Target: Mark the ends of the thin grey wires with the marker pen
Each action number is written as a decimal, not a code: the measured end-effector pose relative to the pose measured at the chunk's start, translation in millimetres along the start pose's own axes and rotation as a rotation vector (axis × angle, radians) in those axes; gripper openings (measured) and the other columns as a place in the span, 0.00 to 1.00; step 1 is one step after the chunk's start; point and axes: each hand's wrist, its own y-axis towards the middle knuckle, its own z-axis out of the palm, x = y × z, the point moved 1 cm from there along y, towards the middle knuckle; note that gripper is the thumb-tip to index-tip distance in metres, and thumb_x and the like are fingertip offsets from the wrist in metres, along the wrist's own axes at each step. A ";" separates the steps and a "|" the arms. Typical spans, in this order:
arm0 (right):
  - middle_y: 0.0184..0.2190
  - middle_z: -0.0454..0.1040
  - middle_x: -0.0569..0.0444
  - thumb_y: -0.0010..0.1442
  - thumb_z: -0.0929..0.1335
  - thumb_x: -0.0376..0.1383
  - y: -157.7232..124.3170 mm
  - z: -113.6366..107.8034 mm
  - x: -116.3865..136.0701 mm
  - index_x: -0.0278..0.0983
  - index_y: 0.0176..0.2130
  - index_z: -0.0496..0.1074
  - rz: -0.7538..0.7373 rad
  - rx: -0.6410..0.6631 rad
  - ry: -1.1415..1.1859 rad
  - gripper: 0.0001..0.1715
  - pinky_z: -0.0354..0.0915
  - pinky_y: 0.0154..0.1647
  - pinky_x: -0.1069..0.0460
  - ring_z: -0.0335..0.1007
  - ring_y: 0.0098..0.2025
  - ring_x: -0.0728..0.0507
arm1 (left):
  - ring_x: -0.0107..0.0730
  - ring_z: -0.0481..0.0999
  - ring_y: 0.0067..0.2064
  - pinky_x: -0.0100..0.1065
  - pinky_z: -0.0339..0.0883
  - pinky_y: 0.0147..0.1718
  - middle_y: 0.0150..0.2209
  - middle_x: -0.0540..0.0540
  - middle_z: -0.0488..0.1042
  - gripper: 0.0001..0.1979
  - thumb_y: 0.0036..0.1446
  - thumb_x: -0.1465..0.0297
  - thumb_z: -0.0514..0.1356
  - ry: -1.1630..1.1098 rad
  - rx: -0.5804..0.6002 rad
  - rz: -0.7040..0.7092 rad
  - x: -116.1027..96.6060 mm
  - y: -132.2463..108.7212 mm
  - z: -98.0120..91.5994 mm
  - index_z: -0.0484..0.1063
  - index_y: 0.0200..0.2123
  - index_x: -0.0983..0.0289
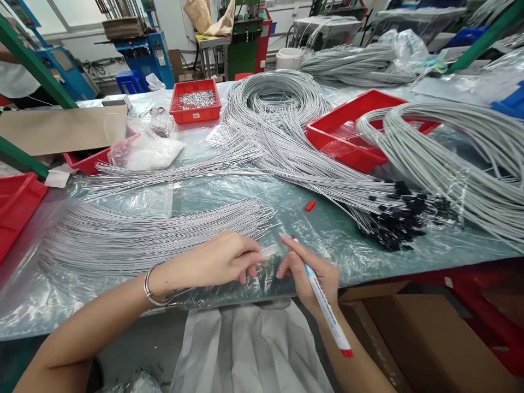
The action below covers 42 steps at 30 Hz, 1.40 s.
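Taking the small white strip (269, 251) as the centre of the dial, a red bin (18, 213) sits out at nine o'clock, on the edge of the view. A clear plastic bag (151, 150) of something white slumps at ten, and a fanned bundle of thin grey wires (155, 234) lies at nine, nearer in, just past the left hand (221, 256). At eleven stands a red tray of small metal bits (195, 101). The left hand reaches in from about eight, thumb and forefinger clamped on the strip — the other fingers curl beneath. The strip itself is held above the plastic-covered table (360, 262), near its front edge. A big wire coil (278, 79) rests at twelve, and a short red piece (310, 205) lies between one and two. The right hand (317, 273), between three and four, has its fingers closed round a white marker (325, 305), whose red tail end points to between four and five — its tip is near the strip but apart. Black-ended wires (393, 218) and thick grey cables (470, 158) spread between two and three
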 end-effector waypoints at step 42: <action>0.13 0.60 0.62 0.57 0.66 0.29 -12.1 -13.3 -17.8 0.37 0.21 0.65 0.090 -0.015 -0.250 0.15 0.52 0.18 0.54 0.54 0.15 0.53 | 0.22 0.71 0.19 0.23 0.62 0.18 0.23 0.49 0.70 0.18 0.64 0.60 0.48 -0.232 0.328 -0.165 54.7 50.7 29.6 0.63 0.26 0.65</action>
